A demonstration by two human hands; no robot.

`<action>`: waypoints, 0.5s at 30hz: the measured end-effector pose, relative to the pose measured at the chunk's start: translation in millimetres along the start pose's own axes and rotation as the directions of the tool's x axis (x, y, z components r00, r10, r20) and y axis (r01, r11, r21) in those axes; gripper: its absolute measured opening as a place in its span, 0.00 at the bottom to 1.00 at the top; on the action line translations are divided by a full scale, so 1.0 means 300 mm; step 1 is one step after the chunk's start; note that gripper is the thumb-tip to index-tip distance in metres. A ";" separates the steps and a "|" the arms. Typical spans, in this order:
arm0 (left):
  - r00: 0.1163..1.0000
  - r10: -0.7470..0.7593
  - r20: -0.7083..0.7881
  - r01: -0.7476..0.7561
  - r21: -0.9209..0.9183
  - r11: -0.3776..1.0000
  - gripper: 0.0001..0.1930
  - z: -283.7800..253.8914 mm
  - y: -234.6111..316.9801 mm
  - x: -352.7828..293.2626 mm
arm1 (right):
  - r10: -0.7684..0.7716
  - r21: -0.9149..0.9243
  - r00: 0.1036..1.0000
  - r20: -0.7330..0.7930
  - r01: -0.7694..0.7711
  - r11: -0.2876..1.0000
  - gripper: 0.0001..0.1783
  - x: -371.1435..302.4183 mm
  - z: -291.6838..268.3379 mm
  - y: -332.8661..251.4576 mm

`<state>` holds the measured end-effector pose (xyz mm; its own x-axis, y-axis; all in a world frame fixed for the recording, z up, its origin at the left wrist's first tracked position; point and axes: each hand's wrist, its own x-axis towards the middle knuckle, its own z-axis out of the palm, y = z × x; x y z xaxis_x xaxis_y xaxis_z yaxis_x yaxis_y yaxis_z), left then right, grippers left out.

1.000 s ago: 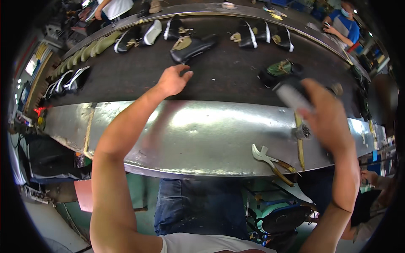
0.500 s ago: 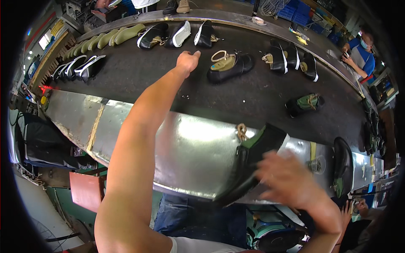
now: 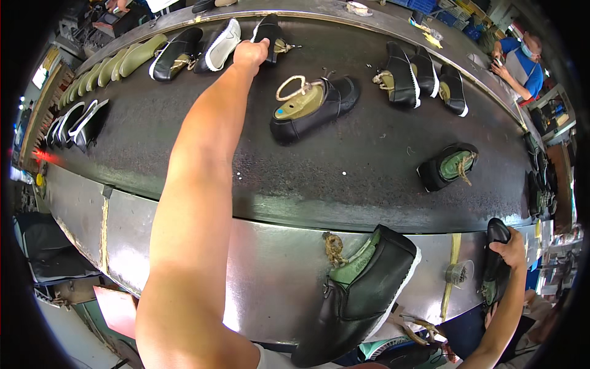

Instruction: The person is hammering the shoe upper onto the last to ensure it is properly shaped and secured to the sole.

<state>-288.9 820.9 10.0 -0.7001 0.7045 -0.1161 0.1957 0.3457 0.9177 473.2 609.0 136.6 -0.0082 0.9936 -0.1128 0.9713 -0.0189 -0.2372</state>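
Observation:
At the far side of the dark work surface, my left hand (image 3: 251, 55) is closed on a black shoe with a white sole edge (image 3: 268, 27); most of its fingers are hidden. Out to the right, my right hand (image 3: 511, 247) grips a dark black shoe (image 3: 495, 264) on the metal strip, thumb across it. Close in front of me, a large black shoe (image 3: 362, 301) with a green last inside and a knotted cord leans over the strip's near edge, touched by neither hand. A black shoe on an olive last with a cord loop (image 3: 316, 107) lies mid-surface.
A metal strip (image 3: 270, 264) runs along the near side. On it stands a clear cup (image 3: 460, 273) of small dark bits. Olive lasts (image 3: 117, 64) line the far left; several black shoes (image 3: 402, 77) lie right. A person (image 3: 519, 67) works at the far right.
My left hand has reached farther out and closed on the far shoe. My right hand has swung from beside the near shoe to the shoe at the right. The whole view has shifted.

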 end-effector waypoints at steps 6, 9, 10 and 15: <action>0.978 -0.043 0.205 0.148 -0.531 0.834 0.17 -0.406 0.009 -0.215 | -0.087 -0.274 0.945 -0.316 -0.003 0.962 0.31 -0.088 -0.014 -0.161; 0.985 0.167 0.037 -0.153 -0.249 0.956 0.17 -0.716 -0.073 -0.505 | -0.325 -0.166 0.845 -0.424 0.281 0.945 0.30 -0.185 -0.059 -0.371; 0.937 0.346 -0.044 -0.336 0.159 0.928 0.15 -0.844 -0.097 -0.622 | -0.431 -0.125 0.780 -0.453 0.423 0.897 0.30 -0.217 -0.058 -0.460; 0.412 0.849 0.331 -0.631 0.776 0.004 0.18 -1.309 -0.291 -1.121 | -0.934 -0.435 0.204 -0.293 0.841 0.320 0.32 -0.420 -0.012 -0.915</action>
<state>-340.3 310.4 118.0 0.1052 0.7891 0.6052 0.9752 0.0371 -0.2180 208.6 489.4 219.5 -0.8394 0.2534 0.4808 0.4077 0.8785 0.2488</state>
